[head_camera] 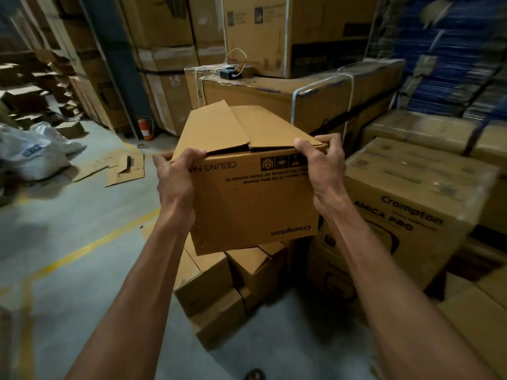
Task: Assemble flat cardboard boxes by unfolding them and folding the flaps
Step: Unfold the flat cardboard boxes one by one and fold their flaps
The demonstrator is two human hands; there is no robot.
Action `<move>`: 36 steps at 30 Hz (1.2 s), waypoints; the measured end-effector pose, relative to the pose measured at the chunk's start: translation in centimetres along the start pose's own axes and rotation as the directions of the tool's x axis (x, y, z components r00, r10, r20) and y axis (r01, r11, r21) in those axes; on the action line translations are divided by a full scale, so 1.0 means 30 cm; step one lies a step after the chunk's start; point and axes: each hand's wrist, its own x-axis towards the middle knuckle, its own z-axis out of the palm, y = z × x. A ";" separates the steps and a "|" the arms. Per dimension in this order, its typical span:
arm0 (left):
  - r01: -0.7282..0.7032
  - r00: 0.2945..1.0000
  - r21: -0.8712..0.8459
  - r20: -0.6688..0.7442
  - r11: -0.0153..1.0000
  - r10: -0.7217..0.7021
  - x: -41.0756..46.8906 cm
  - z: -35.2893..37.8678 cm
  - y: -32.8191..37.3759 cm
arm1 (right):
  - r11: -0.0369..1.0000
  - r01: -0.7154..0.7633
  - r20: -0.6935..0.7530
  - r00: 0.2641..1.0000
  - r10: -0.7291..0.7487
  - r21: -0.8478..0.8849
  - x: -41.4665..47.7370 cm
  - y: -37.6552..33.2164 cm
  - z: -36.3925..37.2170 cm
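I hold a brown cardboard box [252, 204] in the air in front of me, its print upside down. Its top flaps are folded over, and the left one overlaps the right with a dark gap at the near edge. My left hand [177, 174] grips the upper left corner, thumb on the top edge. My right hand [321, 163] grips the upper right corner, fingers curled over the flap edge. The box's far side and underside are hidden.
Assembled small boxes [219, 281] lie stacked on the floor under the held box. Large printed cartons [411, 204] stand to the right, strapped cartons [301, 97] behind. Flat cardboard [123, 171] and a white sack [30, 157] lie on the floor at left, a fire extinguisher [145, 128] beyond.
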 end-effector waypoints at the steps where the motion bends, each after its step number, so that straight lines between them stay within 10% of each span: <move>1: 0.001 1.000 -0.001 0.019 1.000 -0.001 -0.058 0.010 0.017 | 1.000 0.001 -0.028 1.000 -0.001 -0.003 -0.042 -0.021 -0.054; 19: 0.043 0.882 -0.069 0.471 0.997 -0.006 -0.556 0.414 0.131 | 0.999 0.013 -0.480 0.877 -0.036 -0.052 -0.319 -0.162 -0.788; 36: 0.116 0.736 -0.016 0.672 0.993 -0.075 -0.224 1.040 -0.168 | 0.997 -0.011 -0.655 0.754 -0.046 -0.082 0.142 0.112 -0.930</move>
